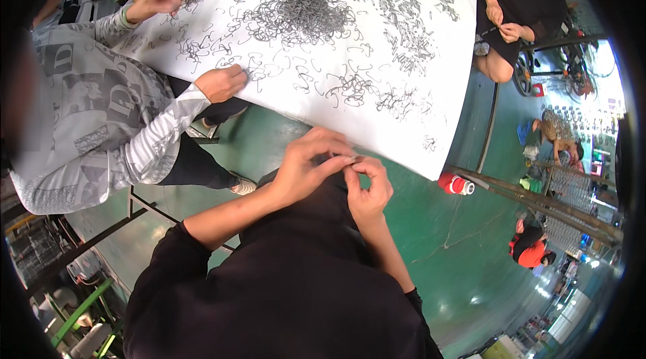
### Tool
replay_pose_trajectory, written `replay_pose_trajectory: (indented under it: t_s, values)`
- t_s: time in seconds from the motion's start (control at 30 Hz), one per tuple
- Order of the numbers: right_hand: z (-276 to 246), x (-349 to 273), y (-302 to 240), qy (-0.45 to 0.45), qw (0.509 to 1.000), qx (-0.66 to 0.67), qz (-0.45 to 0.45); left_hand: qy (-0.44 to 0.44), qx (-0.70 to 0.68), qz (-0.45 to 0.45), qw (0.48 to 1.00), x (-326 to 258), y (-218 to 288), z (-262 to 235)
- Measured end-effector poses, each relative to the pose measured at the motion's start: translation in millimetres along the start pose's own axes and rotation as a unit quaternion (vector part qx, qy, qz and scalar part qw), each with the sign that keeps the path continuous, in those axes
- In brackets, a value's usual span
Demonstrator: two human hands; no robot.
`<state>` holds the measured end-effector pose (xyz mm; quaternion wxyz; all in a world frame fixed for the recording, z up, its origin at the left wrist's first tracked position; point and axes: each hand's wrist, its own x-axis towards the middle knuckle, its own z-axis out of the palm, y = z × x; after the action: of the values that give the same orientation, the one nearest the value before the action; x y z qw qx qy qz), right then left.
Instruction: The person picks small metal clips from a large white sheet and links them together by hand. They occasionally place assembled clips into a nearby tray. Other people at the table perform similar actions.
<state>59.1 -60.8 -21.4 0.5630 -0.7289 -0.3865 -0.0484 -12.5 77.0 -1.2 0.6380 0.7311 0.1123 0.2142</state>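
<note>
Here's your black top (296, 285), black sleeves (168, 261) leaving most of your forearms (235, 216) bare, your hands (371, 192) bare too

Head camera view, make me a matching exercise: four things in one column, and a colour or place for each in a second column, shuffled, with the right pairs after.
Things
1. Wearer's left hand
2. Floor
3. Dense pile of curved pieces
4. Tabletop

Colour or place
A. White
B. Heaped and dark, among looser pieces
C. Fingers close to those of the wearer's right hand
D. Green

Right pairs: 1-C, 2-D, 3-B, 4-A
</note>
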Motion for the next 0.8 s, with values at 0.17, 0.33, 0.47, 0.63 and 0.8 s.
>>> replay_pose_trajectory:
  t_s: [0.17,0.33,0.47,0.63,0.8]
  values:
    - [11,46,49,-0.087,0.996,-0.012,0.006,0.071,0.059,0.009,0.996,-16,-12,-10]
    - [100,124,137,-0.242,0.962,-0.111,-0.061,0.122,0.055,-0.033,0.990,-22,-23,-6]
    - [160,156,177,-0.275,0.937,-0.182,-0.112,0.149,0.071,-0.050,0.985,-22,-22,-5]
    - [143,156,192,-0.313,0.876,-0.269,-0.249,0.182,0.070,-0.060,0.979,-22,-22,-4]
    - [119,163,185,-0.334,0.906,-0.209,-0.155,0.201,0.085,-0.042,0.975,-24,-27,-4]
